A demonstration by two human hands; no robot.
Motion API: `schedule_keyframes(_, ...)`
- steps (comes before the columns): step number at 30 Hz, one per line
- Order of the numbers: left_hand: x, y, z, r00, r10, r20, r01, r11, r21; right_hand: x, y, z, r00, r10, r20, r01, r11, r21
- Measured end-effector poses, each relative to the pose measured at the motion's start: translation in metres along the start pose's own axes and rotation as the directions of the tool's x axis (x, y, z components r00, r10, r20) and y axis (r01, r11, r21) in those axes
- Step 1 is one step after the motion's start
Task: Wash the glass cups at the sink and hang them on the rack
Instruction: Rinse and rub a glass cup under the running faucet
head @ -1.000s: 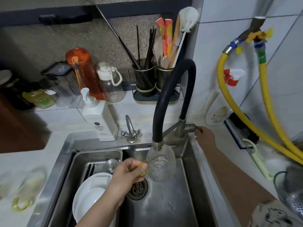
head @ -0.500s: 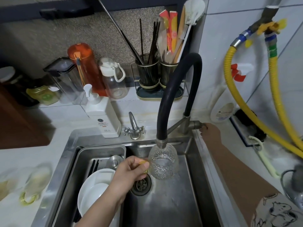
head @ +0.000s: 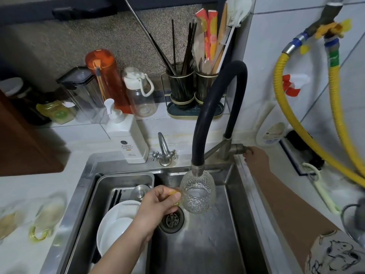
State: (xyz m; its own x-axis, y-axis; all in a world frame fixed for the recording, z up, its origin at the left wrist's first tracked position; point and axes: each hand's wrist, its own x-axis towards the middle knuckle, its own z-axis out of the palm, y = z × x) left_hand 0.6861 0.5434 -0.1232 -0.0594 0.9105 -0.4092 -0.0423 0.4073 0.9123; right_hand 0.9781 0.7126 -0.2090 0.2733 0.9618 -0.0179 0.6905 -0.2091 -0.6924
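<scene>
The person's left hand (head: 158,202) is pinching the yellow handle of a textured glass cup (head: 197,192), fingers curled round it, and is holding the cup over the steel sink (head: 205,244), its mouth right under the nozzle of the black hose faucet (head: 209,115). The drain (head: 171,220) is sitting at about seven o'clock from the cup, just beside it. At two o'clock from the cup the right hand (head: 255,158) is gripping the faucet's lever at the sink's back corner, fingers wrapped on it. At nine o'clock a metal tub in the sink is holding white plates (head: 116,226). Far out at nine o'clock, two more glass cups (head: 47,216) are lying blurred on the counter (head: 25,252).
</scene>
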Motion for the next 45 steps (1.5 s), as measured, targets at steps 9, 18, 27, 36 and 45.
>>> schedule_keyframes(9,0.0,-0.001,0.001,1.0,-0.009,-0.003,0.009,1.0,-0.01,-0.001,-0.003,0.0,1.0,0.019,-0.015,-0.019,0.999,0.034)
schedule_keyframes(18,0.001,-0.002,0.003,1.0,0.0,-0.006,0.0,1.0,-0.009,0.002,0.003,0.002,1.0,0.026,0.009,-0.026,0.997,0.067)
schedule_keyframes(27,0.003,-0.004,0.003,1.0,-0.005,-0.009,0.005,1.0,-0.006,0.001,0.005,0.003,0.997,0.076,0.005,-0.075,0.978,0.197)
schedule_keyframes(36,0.009,-0.009,-0.001,1.0,0.0,-0.019,-0.001,0.999,-0.036,-0.028,-0.02,-0.002,0.971,0.227,0.071,-0.237,0.946,0.223)
schedule_keyframes(45,0.018,-0.013,-0.004,0.998,0.043,-0.04,-0.046,0.996,-0.071,-0.164,-0.063,-0.005,0.773,-0.273,0.573,-0.139,0.808,0.573)
